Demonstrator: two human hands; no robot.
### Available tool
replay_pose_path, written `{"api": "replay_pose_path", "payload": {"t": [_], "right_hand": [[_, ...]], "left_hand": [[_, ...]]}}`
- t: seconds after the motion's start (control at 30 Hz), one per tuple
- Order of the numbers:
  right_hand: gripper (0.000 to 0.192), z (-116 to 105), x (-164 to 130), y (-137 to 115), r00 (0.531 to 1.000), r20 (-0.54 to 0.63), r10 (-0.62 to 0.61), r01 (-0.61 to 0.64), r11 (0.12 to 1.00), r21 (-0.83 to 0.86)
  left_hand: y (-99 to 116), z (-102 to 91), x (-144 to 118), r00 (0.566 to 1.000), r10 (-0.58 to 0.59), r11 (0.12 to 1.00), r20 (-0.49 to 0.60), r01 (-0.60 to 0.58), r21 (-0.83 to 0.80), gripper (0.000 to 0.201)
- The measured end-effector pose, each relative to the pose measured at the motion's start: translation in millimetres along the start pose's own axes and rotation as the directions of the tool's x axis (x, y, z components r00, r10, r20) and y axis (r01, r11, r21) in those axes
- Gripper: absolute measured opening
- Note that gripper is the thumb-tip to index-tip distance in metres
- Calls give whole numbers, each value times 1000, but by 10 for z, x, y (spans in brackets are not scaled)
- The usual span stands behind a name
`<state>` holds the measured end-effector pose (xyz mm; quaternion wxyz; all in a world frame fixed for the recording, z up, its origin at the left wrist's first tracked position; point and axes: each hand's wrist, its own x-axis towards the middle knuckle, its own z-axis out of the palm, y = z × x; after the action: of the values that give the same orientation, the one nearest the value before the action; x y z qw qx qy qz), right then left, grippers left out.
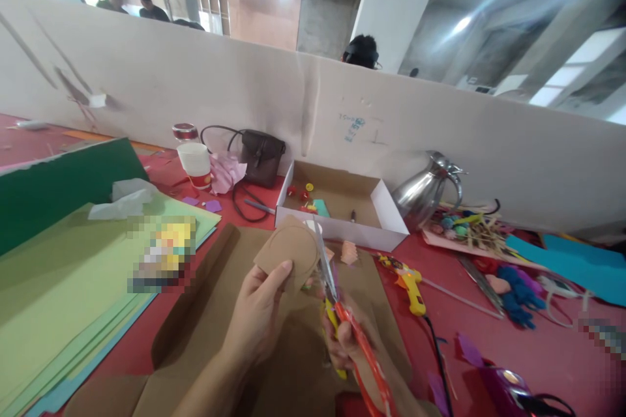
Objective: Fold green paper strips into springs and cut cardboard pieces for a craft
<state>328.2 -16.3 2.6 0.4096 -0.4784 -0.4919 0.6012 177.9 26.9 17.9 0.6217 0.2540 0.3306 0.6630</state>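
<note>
Brown felt piece (289, 249), light and floppy, pinched at its lower edge by our left hand (258, 313); our right hand (342, 339) grips scissors (328, 273) biting its rim.

Your left hand (257, 316) is raised in front of you, thumb up and fingers pinched closed. Your right hand (345, 339) sits just beside it, lower, fingers curled shut, wrist angled inward.
</note>
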Motion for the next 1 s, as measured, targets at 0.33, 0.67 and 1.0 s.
{"api": "replay_pose_path", "payload": {"t": [0.33,0.67,1.0], "right_hand": [[66,-3,6,37,998,27,55,-57,994,98],[59,-4,-18,28,994,67,80,-89,986,141],[59,-21,-14,60,988,125,91,-112,978,174]], "left_hand": [[4,-20,36,1000,11,1000,0,-11,13,33],[2,-49,61,999,21,1000,-35,-21,6,32],[8,-105,94,999,8,1000,-40,-10,-26,38]]}}
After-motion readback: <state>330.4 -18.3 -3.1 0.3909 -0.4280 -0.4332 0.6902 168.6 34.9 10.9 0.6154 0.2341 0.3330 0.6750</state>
